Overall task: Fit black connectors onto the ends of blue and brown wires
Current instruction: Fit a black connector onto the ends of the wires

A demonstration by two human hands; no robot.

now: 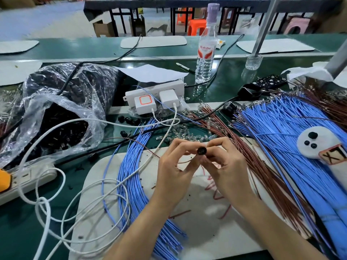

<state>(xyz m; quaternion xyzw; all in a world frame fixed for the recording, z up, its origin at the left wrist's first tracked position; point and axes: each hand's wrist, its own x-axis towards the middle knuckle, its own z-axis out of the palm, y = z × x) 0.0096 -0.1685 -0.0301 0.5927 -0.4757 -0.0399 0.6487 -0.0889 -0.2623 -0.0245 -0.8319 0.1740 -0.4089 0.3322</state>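
A small black connector (201, 151) is round, and its open end faces the camera. It is pinched between the fingers of the left hand (174, 166) and the right hand (225, 162), above the desk (11, 231). One thin brown wire (142, 146) comes from it and runs off to the left. A bunch of blue wires (129, 175) lies curved on the desk left of the hands. A much bigger pile of blue wires (281, 139) fans out on the right. Many brown wires (249, 158) lie beside that pile, nearer the hands. More black connectors (62, 126) sit heaped in a clear bag (47, 102) far left.
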